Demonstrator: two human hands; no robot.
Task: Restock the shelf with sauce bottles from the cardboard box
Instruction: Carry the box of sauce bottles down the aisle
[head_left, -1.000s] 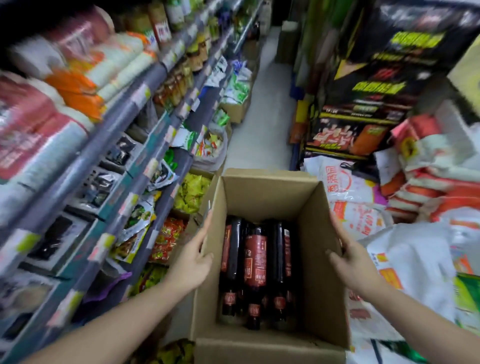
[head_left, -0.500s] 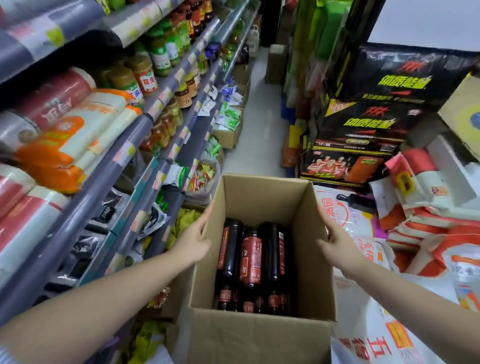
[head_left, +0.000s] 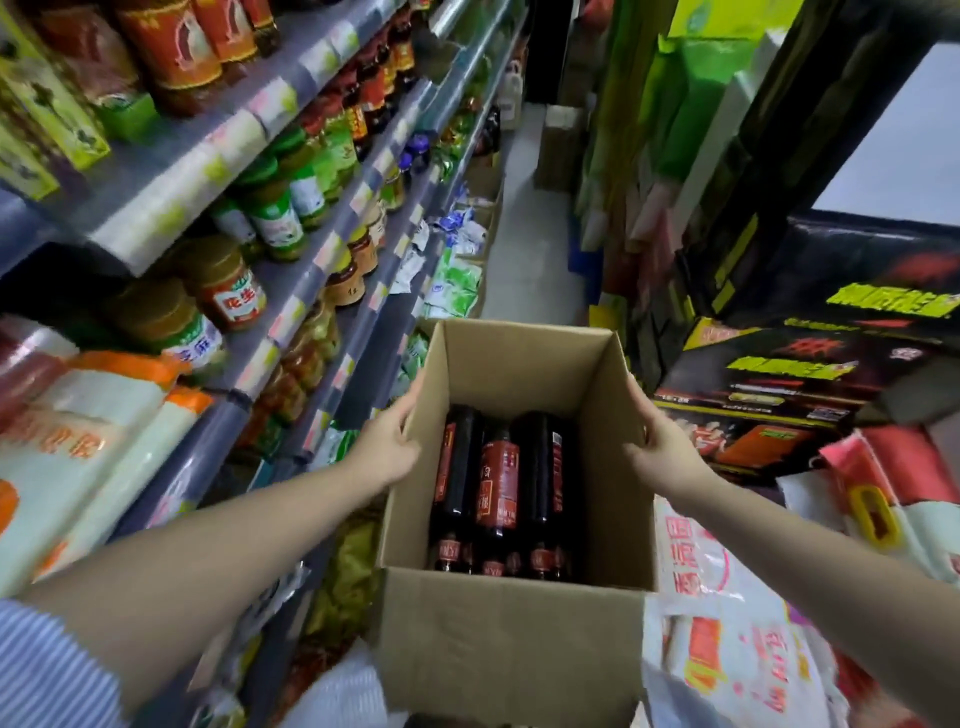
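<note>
An open brown cardboard box (head_left: 511, 639) is held in front of me, above the aisle floor. Inside lie several dark sauce bottles (head_left: 500, 483) with red labels, their caps toward me. My left hand (head_left: 387, 447) grips the box's left wall from outside, thumb on the rim. On the opposite wall my right hand (head_left: 662, 444) grips the same way. The shelf (head_left: 249, 374) runs along my left in several tiers, packed with jars, bottles and bags.
Dark sauce bottles (head_left: 374, 98) and green-capped jars (head_left: 280, 218) fill the upper tiers. White and orange bags (head_left: 88, 447) lie at near left. Black printed cartons (head_left: 810, 384) and sacks (head_left: 727, 634) pile up on the right. A narrow aisle floor (head_left: 524, 244) leads ahead to a carton (head_left: 558, 145).
The box has risen with both hands still on its sides. My view has tilted up, bringing higher shelf tiers with jars and bottles into sight.
</note>
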